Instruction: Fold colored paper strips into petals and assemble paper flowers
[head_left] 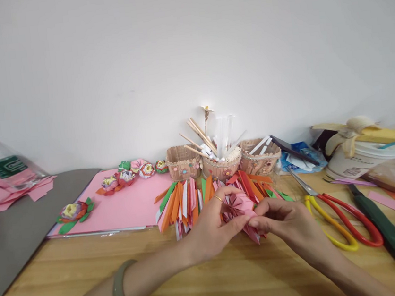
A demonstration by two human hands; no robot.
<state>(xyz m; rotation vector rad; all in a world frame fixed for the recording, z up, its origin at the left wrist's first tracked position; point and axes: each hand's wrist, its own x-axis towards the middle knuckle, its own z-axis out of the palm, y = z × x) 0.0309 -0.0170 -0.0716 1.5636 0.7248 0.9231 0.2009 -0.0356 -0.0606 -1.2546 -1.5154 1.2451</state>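
Between my two hands is a pink folded-paper flower (pixel 238 204) with pointed petals. My left hand (pixel 215 224) is closed around its left and lower side, thumb pressed on the front. Thumb and fingertips of my right hand (pixel 280 219) pinch the flower's right edge; the fingertips partly hide the paper there. Just behind lie bundles of folded paper strips (pixel 180 204) in orange, pink, white and green. Some of these strips are hidden by my hands.
Scissors (pixel 333 213) and a dark green utility knife (pixel 385 226) lie at the right. Three small baskets (pixel 185 163) stand along the wall, one with sticks. Finished paper flowers (pixel 72 212) rest on pink sheets (pixel 118 204) at the left. A lidded tub (pixel 349 161) carries a banana peel (pixel 359 127).
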